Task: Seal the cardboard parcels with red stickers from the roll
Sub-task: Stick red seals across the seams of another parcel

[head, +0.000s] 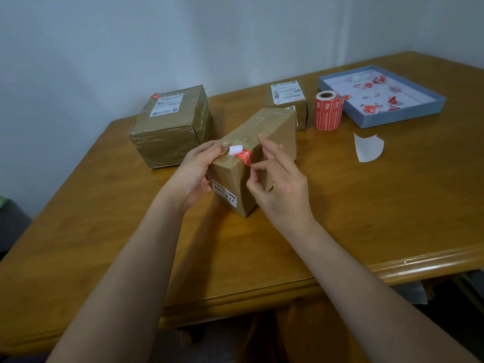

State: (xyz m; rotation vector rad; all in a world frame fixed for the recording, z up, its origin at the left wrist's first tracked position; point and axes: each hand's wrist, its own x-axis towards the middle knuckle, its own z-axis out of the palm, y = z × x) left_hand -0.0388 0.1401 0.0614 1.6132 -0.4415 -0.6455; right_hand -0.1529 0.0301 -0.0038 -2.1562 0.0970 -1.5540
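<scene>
Item, centre of the wooden table [366, 210]: one long cardboard parcel [264, 142], taped, lying with its near end towards the person and a white numbered label on that end face. Left hand [195, 174] cups the near end from 9 o'clock, its grip curled round the box, thumb pressed at the top edge beside the red sticker [245, 157]. Sticker lies across the near top edge, red portion on the cardboard, a white backing tab [235, 149] curling up at its left end. Right hand [277, 184], at 3 o'clock of the sticker, pinches the sticker's lower end between thumb and curled finger, forefinger raised above the box top. At 10 o'clock: large cube parcel [170, 127], wrapped in clear tape, shipping label on top. At 1 o'clock: small parcel [286, 103] with white label. Just beside it, to its right: roll of red stickers [328, 111], standing upright. At 2 o'clock: shallow blue tray [408, 119] containing crumpled red and white scraps. Near the roll, on the table at 3 o'clock: one loose white backing sheet [368, 148].
</scene>
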